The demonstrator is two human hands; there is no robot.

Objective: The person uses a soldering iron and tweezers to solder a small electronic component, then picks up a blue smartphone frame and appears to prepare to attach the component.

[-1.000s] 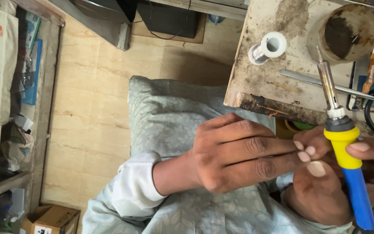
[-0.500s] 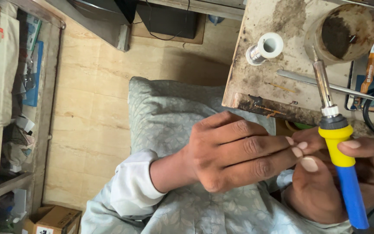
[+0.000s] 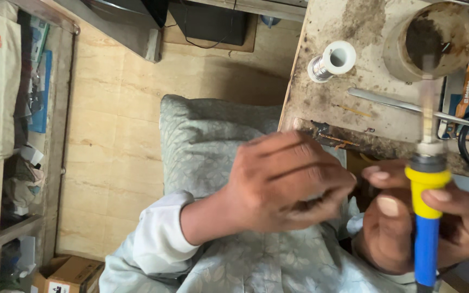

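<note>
My right hand [image 3: 462, 217] grips a soldering iron [image 3: 425, 239] by its blue handle and yellow collar. The metal tip points up over the stained workbench [image 3: 343, 103] and is blurred by motion. My left hand [image 3: 283, 184], in a white sleeve, hovers over my lap just left of the iron. Its fingers are curled in toward the thumb and nothing shows clearly between them. The two hands are close but apart. My right thumb and forefinger rest near the collar.
On the bench lie a spool of solder wire [image 3: 332, 61], a round dirty tin [image 3: 430, 40], metal tweezers [image 3: 397, 103], an orange flex strip [image 3: 468, 87] and a black cable [image 3: 465, 152]. Cluttered shelves [image 3: 6, 108] stand at the left, and a cardboard box [image 3: 63, 274] sits on the floor.
My left hand has curled its outstretched fingers and drawn back from my right hand's fingertips. The soldering iron has shifted slightly, still upright in my right hand.
</note>
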